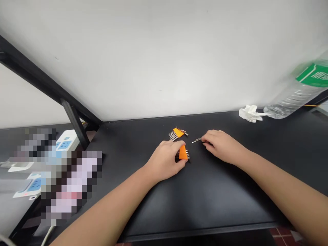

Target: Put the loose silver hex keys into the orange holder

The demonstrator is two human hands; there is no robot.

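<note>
Forearms [105, 208] cross the lower frame.
I see the left hand [165, 160] clamped on an orange rod holder [182, 152] mid-frame; apart, the right hand [219, 145] pinches thin metal rods [197, 139]; another orange holder [178, 133] lies above, crumpled tissue [249, 113] and bottle [297, 94] right.

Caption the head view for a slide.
Left hand grips an orange holder; right hand pinches thin metal pieces at a black table.

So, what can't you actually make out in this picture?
All in the head view:
Orange block: its left side, covered by the left hand.
Rods: their right ends, covered by the right hand.
Bottle: its top, cut off by the right edge; label text, blurred.
Pixelated patch: whatever lies beneath, masked by squares.
</note>
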